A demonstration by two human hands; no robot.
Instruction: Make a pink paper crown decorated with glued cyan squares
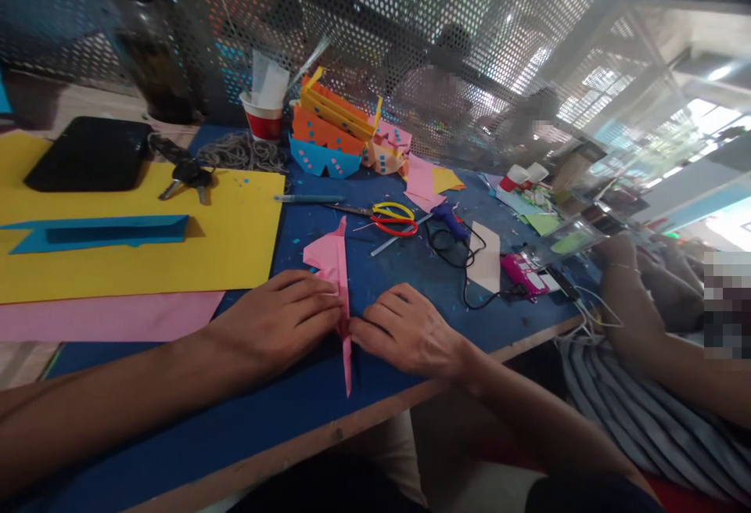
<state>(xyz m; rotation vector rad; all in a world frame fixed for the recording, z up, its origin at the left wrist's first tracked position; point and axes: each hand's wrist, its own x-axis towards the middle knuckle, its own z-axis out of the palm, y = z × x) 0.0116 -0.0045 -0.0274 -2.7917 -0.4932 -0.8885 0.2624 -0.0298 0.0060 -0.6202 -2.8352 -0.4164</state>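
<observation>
A pink folded paper [327, 252] lies on the blue table between my hands, with a long narrow fold pointing toward the near edge. My left hand [282, 313] presses on it from the left, fingers together across the fold and covering part of it. From the right, my right hand [407, 331] is curled, its fingertips gripping the fold's edge. Beyond the paper are scissors [392, 218] with yellow and red handles, and a blue pen [308, 199]. A folded blue paper strip [111, 233] rests on a yellow sheet [240, 255] at left.
A black phone-like case [91, 155], keys [186, 173] and grey string [246, 152] lie at the back left. Decorated paper crafts [334, 134] stand by a red-white cup [263, 118]. A glue gun [450, 220] trails its cord toward a pink power strip [524, 276]. Another person's arm [630, 302] is at right.
</observation>
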